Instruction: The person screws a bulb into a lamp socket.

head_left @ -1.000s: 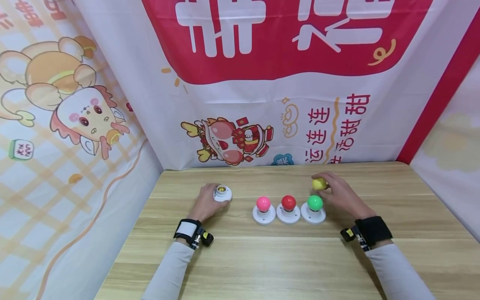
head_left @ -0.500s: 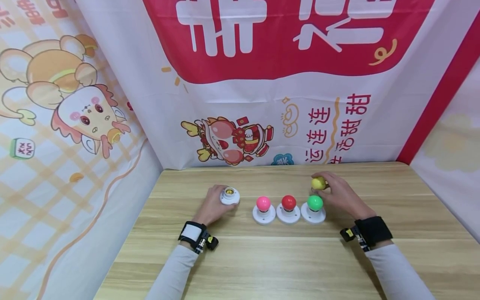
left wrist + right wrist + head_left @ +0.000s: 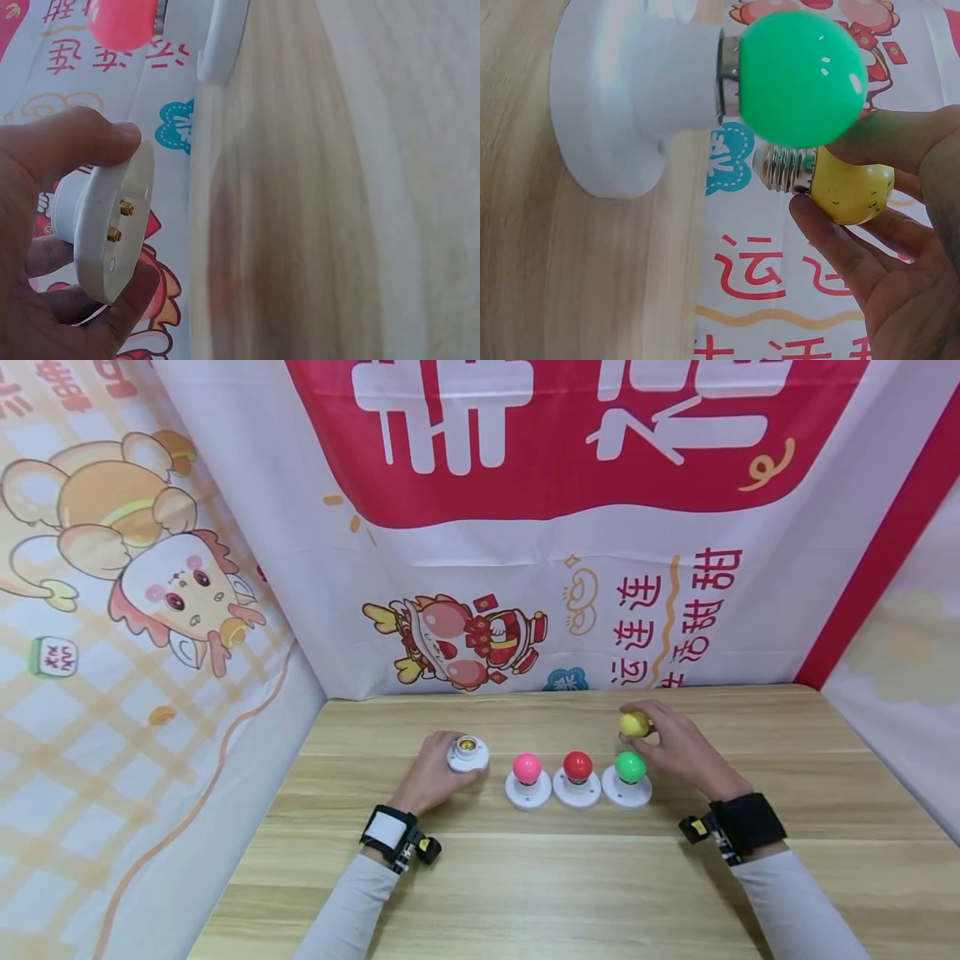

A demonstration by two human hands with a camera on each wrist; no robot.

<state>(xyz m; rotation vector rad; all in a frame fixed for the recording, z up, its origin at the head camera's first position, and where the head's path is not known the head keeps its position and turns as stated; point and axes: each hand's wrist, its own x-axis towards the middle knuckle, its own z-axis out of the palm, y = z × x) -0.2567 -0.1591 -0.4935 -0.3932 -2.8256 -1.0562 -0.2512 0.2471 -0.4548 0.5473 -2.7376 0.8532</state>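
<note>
My left hand point(image 3: 433, 777) grips a white round lamp holder point(image 3: 468, 758) by its rim, just left of the row of bulbs. The left wrist view shows this lamp holder point(image 3: 94, 217) raised off the table, its hollow underside and two brass screws visible. Behind the green bulb point(image 3: 630, 767), my right hand point(image 3: 684, 750) holds a yellow light bulb point(image 3: 634, 724) between thumb and fingers. In the right wrist view the yellow bulb point(image 3: 855, 191) has its metal screw base pointing toward the tabletop, partly overlapped by the green bulb point(image 3: 802, 79).
A pink bulb point(image 3: 527, 767) and a red bulb point(image 3: 577, 766) stand left of the green one, each upright in its own white holder. The wooden table point(image 3: 570, 893) ends at a printed cloth backdrop point(image 3: 480, 568). Another cloth point(image 3: 150, 735) hangs at the left.
My left hand has carried the lamp holder rightward, closer to the pink bulb. My right hand, with the yellow bulb, has shifted only slightly up and left.
</note>
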